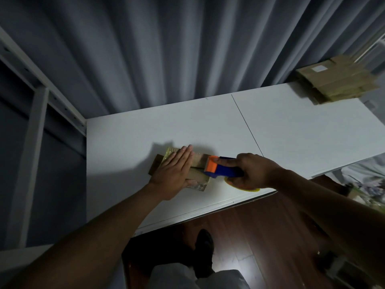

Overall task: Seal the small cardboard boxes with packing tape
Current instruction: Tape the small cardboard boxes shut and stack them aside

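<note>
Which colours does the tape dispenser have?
The dispenser is blue with an orange front, gripped by the right hand. The head view shows it.

Dim, wide-angle view; hard shadow left, blurred edges.
</note>
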